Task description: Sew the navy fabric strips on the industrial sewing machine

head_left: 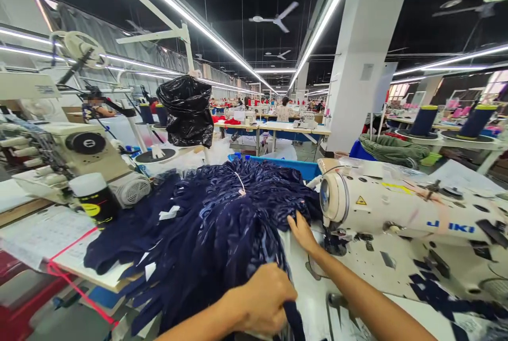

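A large heap of navy fabric pieces [222, 235] is bunched in front of me, with a pale tie [241, 191] lying across its top. My left hand [264, 298] is closed in a fist at the near right side of the heap; dark fabric shows just below it. My right hand [302, 231] reaches to the heap's right edge, its fingertips bent onto the navy fabric beside the sewing machine head. Small white labels or scraps [170, 213] lie among the pieces.
On the right stands a white sewing machine [397, 203] with navy scraps [432, 285] on its bed. A second machine [71, 150] and a black spray can with a white cap [93, 200] are at left. A black plastic bag [186, 110] hangs behind. A blue bin [293, 166] sits beyond the heap.
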Motion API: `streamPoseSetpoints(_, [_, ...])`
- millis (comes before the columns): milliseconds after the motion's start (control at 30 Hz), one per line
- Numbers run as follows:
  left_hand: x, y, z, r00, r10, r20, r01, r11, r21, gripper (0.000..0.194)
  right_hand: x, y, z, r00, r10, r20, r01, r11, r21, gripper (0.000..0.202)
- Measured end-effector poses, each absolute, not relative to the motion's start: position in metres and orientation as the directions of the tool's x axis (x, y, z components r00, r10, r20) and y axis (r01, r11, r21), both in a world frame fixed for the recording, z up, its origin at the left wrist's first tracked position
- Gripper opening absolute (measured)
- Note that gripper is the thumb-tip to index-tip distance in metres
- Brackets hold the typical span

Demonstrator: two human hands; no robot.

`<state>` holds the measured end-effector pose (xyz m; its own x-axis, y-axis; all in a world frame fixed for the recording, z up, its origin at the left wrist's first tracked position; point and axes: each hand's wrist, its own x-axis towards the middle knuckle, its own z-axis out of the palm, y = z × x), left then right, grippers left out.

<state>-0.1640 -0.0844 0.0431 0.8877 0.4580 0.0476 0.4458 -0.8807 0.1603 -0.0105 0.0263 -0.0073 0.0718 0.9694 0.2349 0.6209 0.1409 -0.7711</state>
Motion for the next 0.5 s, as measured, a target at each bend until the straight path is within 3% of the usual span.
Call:
streamPoseSetpoints(67, [-0.153, -0.084, 0.022, 0.936, 0.350, 0.040, 0.327, -0.906, 0.269, 0.024, -0.011, 0.047, -0.004, 0.080, 0.968, 0.238, 0.621, 0.138, -0.771, 0.045])
streamPoseSetpoints(133, [-0.139, -0.072, 0.004, 0.930, 0.363, 0.066, 0.304, -0.855, 0.421, 0.026, -0.012, 0.058, -0.001, 0.086, 0.967, 0.239, 0.620, 0.136, -0.773, 0.044])
streamPoseSetpoints(267, [-0.117, -0.026, -0.002, 0.777, 0.622, 0.098, 0.395, -0.603, 0.693, 0.013, -0.010, 0.058, 0.006, 0.077, 0.966, 0.245, 0.610, 0.149, -0.778, 0.041])
streamPoseSetpoints(333, [-0.108, -0.005, 0.006, 0.729, 0.672, 0.128, 0.398, -0.568, 0.720, 0.012, -0.005, 0.049, 0.011, 0.060, 0.969, 0.240, 0.608, 0.155, -0.779, 0.037])
streamPoseSetpoints(433, [-0.101, 0.018, 0.017, 0.768, 0.616, 0.176, 0.328, -0.614, 0.718, 0.022, 0.012, 0.021, 0.021, 0.023, 0.978, 0.208, 0.616, 0.150, -0.774, 0.033])
streamPoseSetpoints(500, [-0.099, 0.026, 0.021, 0.749, 0.608, 0.262, 0.337, -0.691, 0.639, 0.023, 0.029, -0.007, 0.027, -0.008, 0.980, 0.200, 0.622, 0.162, -0.766, 0.034])
